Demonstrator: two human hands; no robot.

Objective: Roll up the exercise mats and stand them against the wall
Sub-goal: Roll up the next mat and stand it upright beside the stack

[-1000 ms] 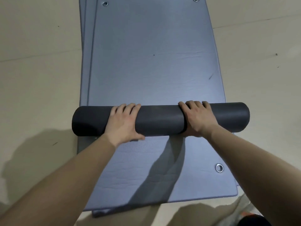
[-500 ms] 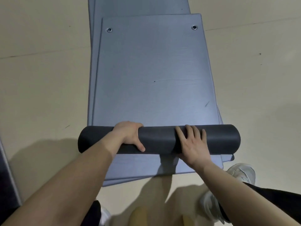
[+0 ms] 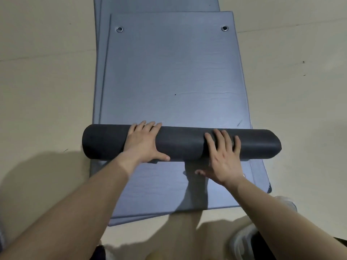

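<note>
With the roll (image 3: 181, 142) lying across mid-frame on the mat (image 3: 172, 72), rolling is under way: left hand (image 3: 143, 141) and right hand (image 3: 223, 156) press flat, fingers spread; next, push evenly toward the grommets (image 3: 119, 29)

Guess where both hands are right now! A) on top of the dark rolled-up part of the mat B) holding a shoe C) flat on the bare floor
A: the left hand and the right hand both press on the dark roll.
</note>
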